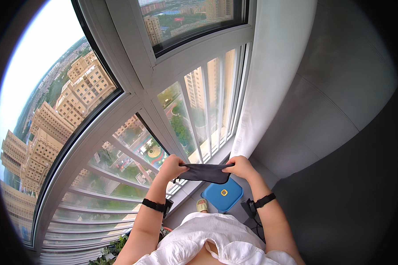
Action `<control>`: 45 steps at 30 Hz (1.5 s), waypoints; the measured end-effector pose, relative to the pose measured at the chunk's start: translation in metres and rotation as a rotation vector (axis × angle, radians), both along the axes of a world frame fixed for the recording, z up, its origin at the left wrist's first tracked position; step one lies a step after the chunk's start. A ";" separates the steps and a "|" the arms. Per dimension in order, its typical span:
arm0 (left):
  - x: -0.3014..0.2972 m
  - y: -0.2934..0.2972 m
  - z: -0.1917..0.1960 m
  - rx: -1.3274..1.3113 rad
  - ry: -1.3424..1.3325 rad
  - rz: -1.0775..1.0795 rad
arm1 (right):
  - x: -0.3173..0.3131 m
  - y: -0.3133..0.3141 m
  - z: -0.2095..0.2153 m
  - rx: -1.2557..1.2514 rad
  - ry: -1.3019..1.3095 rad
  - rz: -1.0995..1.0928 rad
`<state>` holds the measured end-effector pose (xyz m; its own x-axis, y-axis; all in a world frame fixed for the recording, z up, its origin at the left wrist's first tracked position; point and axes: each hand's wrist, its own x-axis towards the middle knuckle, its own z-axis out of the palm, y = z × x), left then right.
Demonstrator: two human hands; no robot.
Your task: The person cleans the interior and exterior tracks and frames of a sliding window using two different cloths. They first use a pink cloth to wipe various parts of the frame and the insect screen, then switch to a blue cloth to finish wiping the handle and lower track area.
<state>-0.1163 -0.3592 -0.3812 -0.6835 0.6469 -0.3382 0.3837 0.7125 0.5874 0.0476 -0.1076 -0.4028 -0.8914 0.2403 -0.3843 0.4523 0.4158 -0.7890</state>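
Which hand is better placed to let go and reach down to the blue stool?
Probably the right hand. Both hands pinch the ends of the dark cloth, the left hand over by the window bars. The blue stool sits almost directly below the right hand, so its reach looks shorter.

- Daylight: streaming in through the windows (119,115) at left and top; the overall scene is reading bright on that side.
- Sky, upper left: blowing out to near white, with slight glare.
- Wall (336,88) and floor (340,198), right: falling into dim grey shade, darkening toward the rim.
- Left hand (171,167), right hand (241,167) and dark cloth (205,173): lying evenly lit, showing only soft shadows and staying sharp.
- Fisheye distortion: bending window frames and bars strongly toward the edges.
- Corners: vignetting to black around the circular picture.
- Rim: softening a little, with faint colour fringing along the left edge.
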 end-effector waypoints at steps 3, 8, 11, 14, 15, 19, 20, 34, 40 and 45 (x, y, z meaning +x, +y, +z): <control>0.004 -0.020 -0.023 0.233 0.207 0.013 | -0.001 -0.009 -0.026 -0.166 0.121 -0.132; 0.028 -0.029 -0.011 0.147 -0.277 0.201 | -0.008 -0.025 -0.077 -0.597 0.162 -0.340; 0.042 -0.037 -0.017 0.176 -0.412 0.276 | -0.014 -0.042 -0.097 -0.678 0.257 -0.395; 0.058 -0.032 -0.026 0.509 -0.672 0.565 | -0.017 -0.055 -0.110 -0.699 0.372 -0.462; 0.061 -0.028 -0.026 0.488 -0.691 0.616 | -0.018 -0.062 -0.111 -0.603 0.392 -0.494; 0.065 -0.013 -0.049 0.377 -0.774 0.701 | -0.019 -0.096 -0.108 -0.557 0.465 -0.462; 0.063 -0.009 -0.055 0.390 -0.840 0.724 | -0.017 -0.106 -0.103 -0.581 0.445 -0.427; 0.023 0.075 -0.243 -0.172 -1.221 0.129 | 0.062 -0.132 -0.253 -0.465 0.176 -0.928; 0.043 0.065 -0.313 -0.131 -1.064 0.152 | 0.072 -0.151 -0.312 -1.129 0.041 -1.387; 0.032 0.014 -0.366 -0.221 -1.139 0.406 | 0.109 -0.111 -0.426 -0.141 -0.133 -1.710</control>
<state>-0.0846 -0.3456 -0.7476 -0.0641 0.3089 -0.9489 -0.5422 0.7876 0.2929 0.1564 -0.2182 -0.8292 0.3583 0.7697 -0.5284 0.3339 -0.6342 -0.6974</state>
